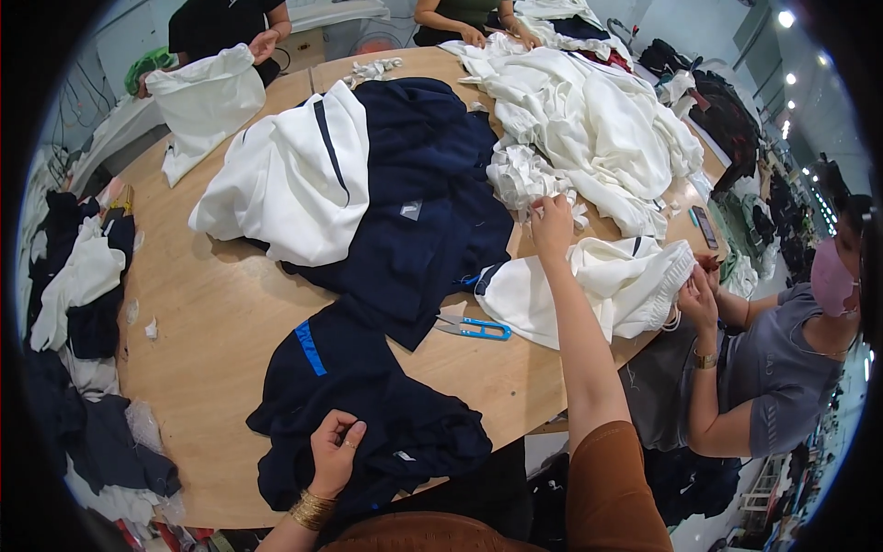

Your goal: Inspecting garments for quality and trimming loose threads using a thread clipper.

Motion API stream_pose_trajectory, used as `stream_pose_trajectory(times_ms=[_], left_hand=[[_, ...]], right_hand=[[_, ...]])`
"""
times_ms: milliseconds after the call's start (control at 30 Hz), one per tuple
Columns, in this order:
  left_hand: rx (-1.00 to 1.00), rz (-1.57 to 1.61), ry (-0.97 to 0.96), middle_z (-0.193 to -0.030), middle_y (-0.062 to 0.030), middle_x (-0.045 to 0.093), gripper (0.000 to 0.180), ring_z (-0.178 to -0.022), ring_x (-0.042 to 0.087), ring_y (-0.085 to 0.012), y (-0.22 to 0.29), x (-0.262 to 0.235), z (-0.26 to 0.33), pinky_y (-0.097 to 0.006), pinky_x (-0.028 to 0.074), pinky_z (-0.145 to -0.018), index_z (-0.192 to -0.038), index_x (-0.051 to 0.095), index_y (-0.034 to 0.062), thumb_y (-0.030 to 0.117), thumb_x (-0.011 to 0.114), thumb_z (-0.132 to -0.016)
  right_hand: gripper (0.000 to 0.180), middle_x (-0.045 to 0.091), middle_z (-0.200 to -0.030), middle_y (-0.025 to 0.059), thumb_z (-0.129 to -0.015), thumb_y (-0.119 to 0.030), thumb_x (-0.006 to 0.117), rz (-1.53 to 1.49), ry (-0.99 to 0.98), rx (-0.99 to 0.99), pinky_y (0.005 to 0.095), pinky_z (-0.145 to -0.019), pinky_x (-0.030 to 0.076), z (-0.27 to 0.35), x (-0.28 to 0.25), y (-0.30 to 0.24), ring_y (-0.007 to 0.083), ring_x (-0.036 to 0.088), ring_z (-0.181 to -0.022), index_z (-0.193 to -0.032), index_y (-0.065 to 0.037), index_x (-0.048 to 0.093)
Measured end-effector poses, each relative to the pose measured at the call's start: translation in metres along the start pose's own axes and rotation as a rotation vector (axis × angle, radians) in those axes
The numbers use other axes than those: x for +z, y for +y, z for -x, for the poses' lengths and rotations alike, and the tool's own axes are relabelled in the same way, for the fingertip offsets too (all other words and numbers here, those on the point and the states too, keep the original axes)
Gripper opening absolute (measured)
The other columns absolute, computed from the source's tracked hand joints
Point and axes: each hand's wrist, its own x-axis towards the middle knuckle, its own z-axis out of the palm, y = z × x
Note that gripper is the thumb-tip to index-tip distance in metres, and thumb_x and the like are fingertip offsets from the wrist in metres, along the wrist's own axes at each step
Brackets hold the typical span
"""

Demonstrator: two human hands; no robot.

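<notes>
From my remote view through the head camera, I see 2 bare hands working at a wooden table (202,368). A navy garment (354,386) lies at the near edge, directly in front of the wearer. The left hand (336,453) rests on it with thumb and fingers drawn close together; I cannot tell whether they pinch a fold. The right hand (552,228) stretches far forward to the near edge of a heap of white scraps (526,178), fingertips narrowed; I cannot tell whether they hold anything.

I judge this garment partway through handling: it is unfolded and not set aside. The scraps suggest that some trimming is done. Much seems left: a navy pile (428,156) lies just beyond, with a white garment (294,189) over its left side, and a large white heap (598,120) stands farther right. I cannot tell which of these pieces are finished.

The navy garment looks soft, rumpled and dark, spread flatter on the left and bunched on the right. It carries 1 bright blue strip (309,348) and 1 small white label (404,455). Blue-handled snips (478,327) lie nearby.
</notes>
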Motion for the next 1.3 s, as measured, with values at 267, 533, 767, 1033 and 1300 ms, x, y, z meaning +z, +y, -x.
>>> stream_pose_trajectory(times_ms=[267,533,767,1033,1300], left_hand=[[0.021,-0.020,0.005,-0.070,0.0043,0.048,0.009,-0.064,0.042,-0.0018,-0.001,0.001,0.000,-0.017,0.035,-0.058,-0.082,0.052,0.0011,0.005,0.060,-0.084],[0.031,-0.044,0.004,-0.070,0.0036,0.049,0.009,-0.064,0.042,-0.0027,-0.004,0.001,0.000,-0.017,0.035,-0.058,-0.082,0.053,0.0006,0.006,0.060,-0.084],[0.085,-0.007,0.018,-0.069,0.0036,0.049,0.011,-0.065,0.042,-0.0032,-0.003,0.003,0.001,-0.018,0.036,-0.058,-0.082,0.054,0.0002,0.007,0.062,-0.084],[0.169,-0.053,0.033,-0.065,0.0031,0.049,0.013,-0.061,0.041,-0.0026,-0.005,0.004,-0.001,-0.018,0.036,-0.056,-0.080,0.054,0.0002,0.010,0.061,-0.085],[0.490,-0.407,0.238,-0.107,-0.0093,0.052,0.036,-0.098,0.046,-0.0208,0.045,-0.001,0.013,-0.031,0.037,-0.086,-0.109,0.052,0.0036,0.015,0.067,-0.078]], right_hand=[[0.019,0.054,-0.094,0.0082,-0.071,-0.023,0.067,0.236,-0.089,0.106,0.0378,-0.080,0.042,0.002,0.023,-0.011,0.0254,0.051,-0.095,-0.084,-0.010,0.066],[0.021,0.060,-0.074,0.0127,-0.068,-0.023,0.067,-0.414,0.102,0.287,0.0363,-0.066,0.044,-0.059,-0.008,-0.006,0.0267,0.057,-0.069,-0.079,-0.005,0.065],[0.010,0.063,-0.083,-0.0011,-0.082,-0.019,0.060,-1.229,-0.133,0.348,0.0269,-0.064,0.041,-0.134,-0.118,-0.042,0.0107,0.059,-0.076,-0.086,-0.009,0.061],[0.011,0.066,-0.097,0.0012,-0.087,-0.022,0.056,-1.238,-0.151,0.088,0.0239,-0.068,0.041,-0.166,-0.201,-0.102,0.0086,0.058,-0.074,-0.089,-0.012,0.058],[0.011,0.058,-0.077,0.0019,-0.091,-0.022,0.053,-1.571,-0.375,0.007,0.0260,-0.070,0.046,-0.149,-0.252,-0.141,0.0110,0.056,-0.073,-0.090,-0.011,0.052]])
